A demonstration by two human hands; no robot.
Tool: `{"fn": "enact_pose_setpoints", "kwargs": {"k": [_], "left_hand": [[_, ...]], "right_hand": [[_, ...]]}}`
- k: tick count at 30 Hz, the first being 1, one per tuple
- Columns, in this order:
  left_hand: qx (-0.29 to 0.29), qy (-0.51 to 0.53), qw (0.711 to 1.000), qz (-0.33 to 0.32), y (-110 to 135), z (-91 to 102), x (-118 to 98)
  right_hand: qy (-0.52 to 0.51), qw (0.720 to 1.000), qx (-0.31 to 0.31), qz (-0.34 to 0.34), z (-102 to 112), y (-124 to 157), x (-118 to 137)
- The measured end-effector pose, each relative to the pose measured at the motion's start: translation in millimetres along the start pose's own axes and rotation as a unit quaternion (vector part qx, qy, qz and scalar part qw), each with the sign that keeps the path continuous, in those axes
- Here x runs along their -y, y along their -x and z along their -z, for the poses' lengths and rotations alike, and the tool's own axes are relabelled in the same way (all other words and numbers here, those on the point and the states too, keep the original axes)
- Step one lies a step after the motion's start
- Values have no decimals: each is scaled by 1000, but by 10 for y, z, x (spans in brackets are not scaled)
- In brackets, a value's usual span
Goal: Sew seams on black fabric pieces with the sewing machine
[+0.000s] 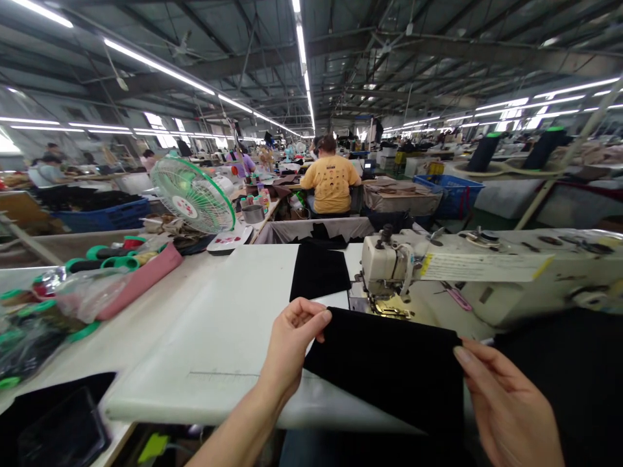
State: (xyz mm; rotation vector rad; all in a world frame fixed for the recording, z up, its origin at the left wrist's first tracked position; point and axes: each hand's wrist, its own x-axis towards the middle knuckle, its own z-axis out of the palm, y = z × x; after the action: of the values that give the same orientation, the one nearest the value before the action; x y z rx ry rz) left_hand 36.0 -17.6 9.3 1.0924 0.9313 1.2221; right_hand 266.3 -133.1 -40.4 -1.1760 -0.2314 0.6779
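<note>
Head view: left hand (292, 344) pinches the upper left corner of a black fabric panel (389, 373) between thumb and curled fingers. Right hand (509, 405) grasps the same panel at its right edge, thumb lying on top, the other fingers hidden under the cloth. Panel is spread flat between both hands at the near edge of the white table (219, 337). Its far edge lies just short of the needle area of the sewing machine (467, 272).

Machine stands on the right: cream body, with a paper label (481, 266) taped along its arm. A second black piece (318, 271) lies flat on the table farther out, left of the machine head and apart from the held panel. More dark cloth sits at near right and at the near left corner.

Left side of table: a pink tray (146, 275) with green-ended spools (114, 259), and clear plastic bags (82, 292) just beside it. A green desk fan (192, 194) stands behind the tray. Farther off, a person in a yellow shirt (331, 185) sits back to camera at another station, with a blue crate (450, 191) to the right of that person. Strip lights run overhead in rows.
</note>
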Motion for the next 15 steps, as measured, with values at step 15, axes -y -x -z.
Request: {"fn": "enact_pose_setpoints", "kwargs": {"k": [15], "left_hand": [[-52, -18, 998, 2, 6, 210, 14]], "right_hand": [[29, 989, 98, 104, -153, 30, -58]]}}
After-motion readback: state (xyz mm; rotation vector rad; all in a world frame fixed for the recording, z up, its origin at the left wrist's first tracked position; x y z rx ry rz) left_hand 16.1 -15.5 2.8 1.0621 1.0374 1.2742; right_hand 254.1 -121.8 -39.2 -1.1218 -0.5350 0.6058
